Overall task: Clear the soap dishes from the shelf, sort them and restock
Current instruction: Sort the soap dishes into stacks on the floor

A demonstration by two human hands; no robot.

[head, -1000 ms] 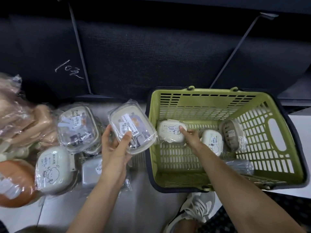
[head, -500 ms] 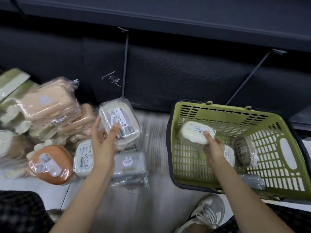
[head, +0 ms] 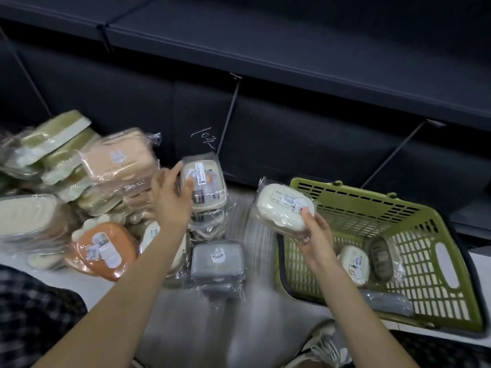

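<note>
Now the right hand (head: 313,232) has lifted the cream soap dish (head: 285,208) out of the green basket (head: 430,264), pinching its near-right end above the basket's left rim, long axis running far-left to near-right; earlier it was low inside. Meanwhile the left hand (head: 170,192) has carried the clear-lidded soap dish (head: 203,181) left onto a wrapped stack, fingers curled round its left edge, long axis pointing far
</note>
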